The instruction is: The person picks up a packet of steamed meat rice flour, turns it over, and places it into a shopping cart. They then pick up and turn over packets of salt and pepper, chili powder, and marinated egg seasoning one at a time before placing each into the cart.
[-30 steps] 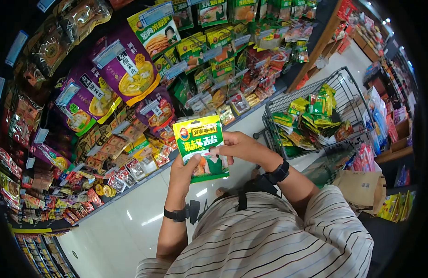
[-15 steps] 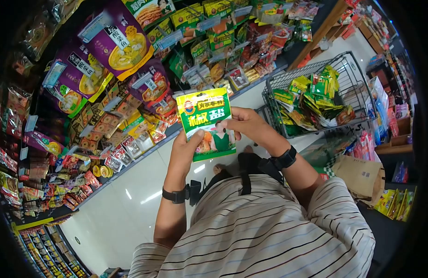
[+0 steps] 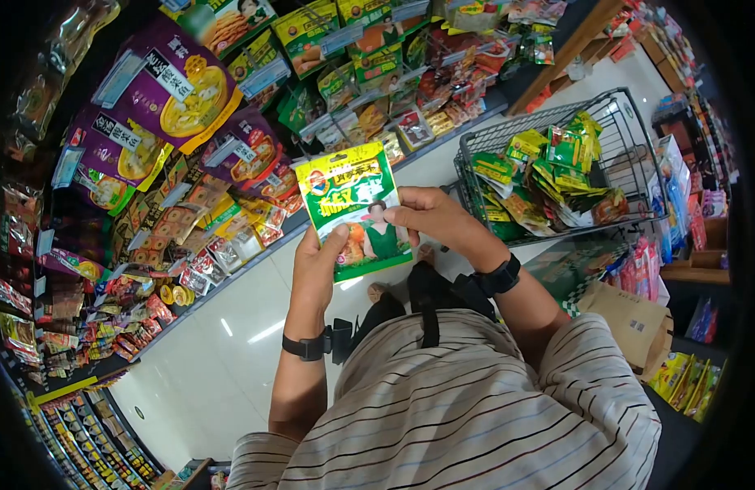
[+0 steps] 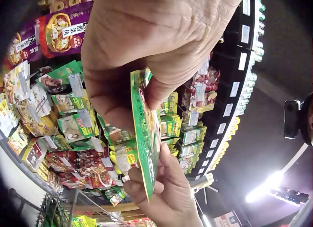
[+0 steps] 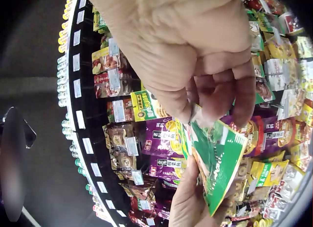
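Observation:
A green and yellow seasoning packet with a food picture and a printed figure is held up in front of the body, its front facing the head camera. The left hand pinches its lower left edge, thumb on the front and fingers behind. On the other side the right hand pinches the right edge, thumb across the front. Edge-on in the left wrist view, the packet looks thin and flat. In the right wrist view the right hand grips one edge of the packet.
A wire shopping cart holding many seasoning packets stands at the right. Shelving on the left carries purple pouches and hanging green packets. A brown paper bag sits at the lower right, beside yellow packets.
The packet and both hands have risen in the head view, with a slight shift left lately. Shelf and cart have shifted as the head moved. Both hands keep their hold on the packet.

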{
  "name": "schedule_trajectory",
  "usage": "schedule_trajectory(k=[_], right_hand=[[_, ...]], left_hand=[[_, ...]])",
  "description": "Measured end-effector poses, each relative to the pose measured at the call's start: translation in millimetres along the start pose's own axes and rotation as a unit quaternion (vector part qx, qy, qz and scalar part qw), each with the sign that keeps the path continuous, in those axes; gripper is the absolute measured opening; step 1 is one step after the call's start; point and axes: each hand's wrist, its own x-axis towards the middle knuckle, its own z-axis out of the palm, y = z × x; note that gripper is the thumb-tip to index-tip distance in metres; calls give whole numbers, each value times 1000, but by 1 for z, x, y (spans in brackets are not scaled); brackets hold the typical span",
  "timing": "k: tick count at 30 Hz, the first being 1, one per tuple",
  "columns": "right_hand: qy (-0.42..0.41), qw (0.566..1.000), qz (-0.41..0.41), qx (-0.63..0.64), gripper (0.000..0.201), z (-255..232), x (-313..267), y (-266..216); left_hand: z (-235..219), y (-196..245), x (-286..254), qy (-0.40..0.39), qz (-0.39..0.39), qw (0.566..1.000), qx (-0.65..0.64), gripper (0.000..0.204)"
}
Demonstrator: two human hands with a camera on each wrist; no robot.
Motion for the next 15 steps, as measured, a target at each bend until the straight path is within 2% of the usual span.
schedule_trajectory(k=[7, 15], right_hand=[[-2, 998, 43, -42, 28, -51, -10, 15], [-21, 998, 55, 39, 29, -93, -9, 32]], left_hand=[[21, -21, 18, -24, -84, 994, 64, 34], [51, -34, 44, 32, -89, 993, 69, 34]])
